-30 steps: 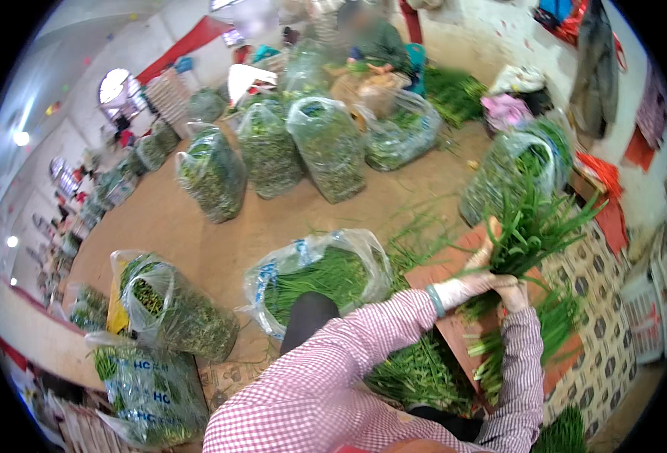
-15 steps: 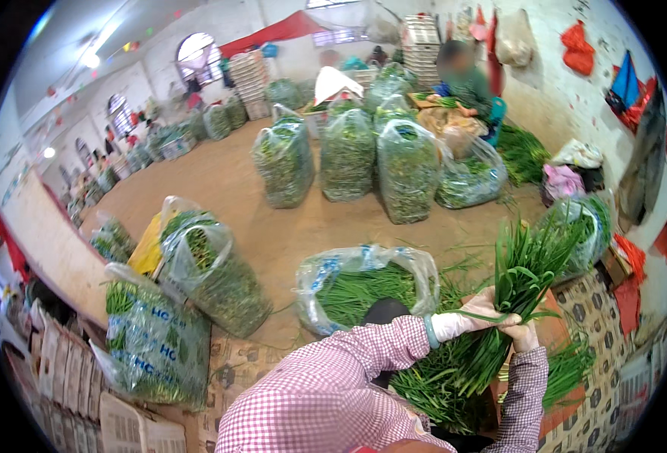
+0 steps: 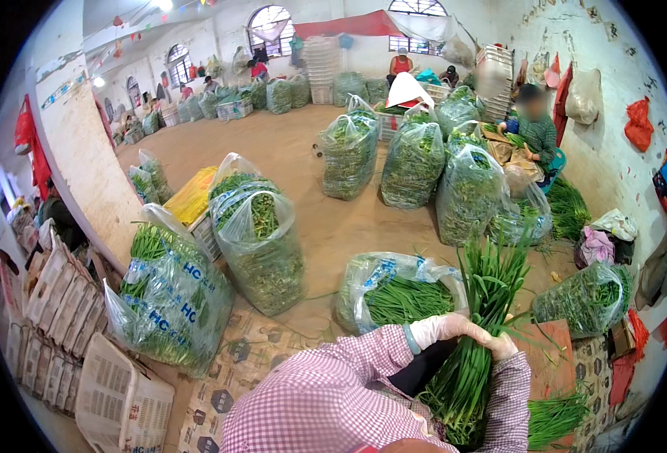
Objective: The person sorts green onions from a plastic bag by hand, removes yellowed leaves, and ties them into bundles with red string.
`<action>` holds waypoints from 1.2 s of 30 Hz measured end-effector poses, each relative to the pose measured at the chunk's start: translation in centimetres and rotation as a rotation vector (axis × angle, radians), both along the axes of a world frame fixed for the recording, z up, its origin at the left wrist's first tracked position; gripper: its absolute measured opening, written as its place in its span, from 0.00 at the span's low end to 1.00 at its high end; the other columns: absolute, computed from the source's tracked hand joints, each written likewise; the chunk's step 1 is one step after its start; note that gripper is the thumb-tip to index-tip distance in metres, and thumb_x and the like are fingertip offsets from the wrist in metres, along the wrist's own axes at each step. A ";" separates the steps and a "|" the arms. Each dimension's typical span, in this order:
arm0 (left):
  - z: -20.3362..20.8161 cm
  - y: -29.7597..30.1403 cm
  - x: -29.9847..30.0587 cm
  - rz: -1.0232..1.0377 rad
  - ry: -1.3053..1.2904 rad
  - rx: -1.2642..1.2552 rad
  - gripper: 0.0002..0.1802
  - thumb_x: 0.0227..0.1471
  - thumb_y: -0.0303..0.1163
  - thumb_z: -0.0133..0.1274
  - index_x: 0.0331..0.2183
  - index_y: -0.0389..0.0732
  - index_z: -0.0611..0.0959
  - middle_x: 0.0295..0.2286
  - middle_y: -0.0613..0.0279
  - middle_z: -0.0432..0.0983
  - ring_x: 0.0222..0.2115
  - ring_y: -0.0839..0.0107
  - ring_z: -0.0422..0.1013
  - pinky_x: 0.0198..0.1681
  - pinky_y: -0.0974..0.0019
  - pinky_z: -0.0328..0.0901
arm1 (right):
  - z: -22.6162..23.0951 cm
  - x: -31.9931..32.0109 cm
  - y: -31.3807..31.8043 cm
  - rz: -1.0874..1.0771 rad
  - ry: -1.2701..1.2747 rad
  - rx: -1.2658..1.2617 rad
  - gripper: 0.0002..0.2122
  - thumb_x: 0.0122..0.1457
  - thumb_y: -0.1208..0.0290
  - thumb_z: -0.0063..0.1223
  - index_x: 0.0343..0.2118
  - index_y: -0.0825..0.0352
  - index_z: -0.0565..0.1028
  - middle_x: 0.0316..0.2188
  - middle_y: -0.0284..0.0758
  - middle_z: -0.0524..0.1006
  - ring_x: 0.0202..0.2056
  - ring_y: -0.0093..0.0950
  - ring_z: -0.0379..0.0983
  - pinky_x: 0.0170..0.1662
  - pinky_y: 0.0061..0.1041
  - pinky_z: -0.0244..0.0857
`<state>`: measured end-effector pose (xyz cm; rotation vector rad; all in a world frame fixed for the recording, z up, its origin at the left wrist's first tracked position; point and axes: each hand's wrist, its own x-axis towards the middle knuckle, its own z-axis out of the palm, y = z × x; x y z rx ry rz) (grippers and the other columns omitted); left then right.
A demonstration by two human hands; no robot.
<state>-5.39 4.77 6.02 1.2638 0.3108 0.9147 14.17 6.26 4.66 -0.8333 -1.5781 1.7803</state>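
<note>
A large bunch of long green chives (image 3: 492,275) stands nearly upright in front of me, leaf tips pointing away. My left hand (image 3: 440,329), in a pale glove, is closed around its left side. From the right, my right hand (image 3: 502,346), also gloved, grips the same bunch. The bunch's lower part (image 3: 458,389) hangs between my forearms. Just left of it, an open clear plastic bag (image 3: 352,291) holds more chives (image 3: 409,302). On the right, a reddish-brown board (image 3: 551,343) lies with loose chives (image 3: 556,419) on its near end.
Filled plastic bags stand left (image 3: 261,249) and ahead (image 3: 412,166). White plastic crates (image 3: 122,400) are at lower left. Another bag of greens (image 3: 586,302) lies at right, near the wall. A person in green (image 3: 537,136) sits at far right, handling greens.
My view has turned left. Both hands have carried the bunch left, off the board and toward the open bag. My right hand has shifted to the bunch's right side.
</note>
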 end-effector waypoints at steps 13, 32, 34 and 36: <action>-0.7 0.3 -5.2 0.257 -0.275 -0.480 0.16 0.42 0.22 0.49 0.38 0.33 0.75 0.34 0.49 0.77 0.32 0.65 0.73 0.38 0.66 0.69 | -2.5 -1.8 -2.9 0.293 -0.251 -0.174 0.30 0.44 0.58 0.64 0.49 0.69 0.69 0.41 0.32 0.74 0.42 0.26 0.69 0.46 0.27 0.63; -8.0 5.7 -15.3 0.703 -0.643 -0.750 0.04 0.43 0.25 0.50 0.26 0.41 0.71 0.19 0.65 0.69 0.23 0.67 0.68 0.41 0.58 0.66 | -8.3 8.9 -10.4 -0.430 -0.473 -0.284 0.10 0.62 0.67 0.41 0.30 0.66 0.72 0.13 0.24 0.61 0.16 0.17 0.55 0.19 0.20 0.51; -7.6 5.6 -14.5 0.725 -0.657 -0.759 0.05 0.43 0.24 0.49 0.26 0.40 0.71 0.19 0.65 0.68 0.23 0.68 0.67 0.40 0.60 0.66 | -12.3 10.4 -11.5 -0.249 -1.032 -0.075 0.14 0.56 0.61 0.49 0.41 0.64 0.74 0.23 0.35 0.75 0.28 0.30 0.72 0.33 0.30 0.65; -8.0 5.5 -15.4 0.719 -0.643 -0.761 0.05 0.43 0.24 0.49 0.26 0.40 0.71 0.18 0.65 0.68 0.23 0.68 0.67 0.39 0.60 0.66 | -10.2 7.8 -11.8 -0.279 -1.251 0.102 0.24 0.51 0.56 0.54 0.51 0.59 0.70 0.38 0.44 0.77 0.42 0.40 0.73 0.46 0.37 0.67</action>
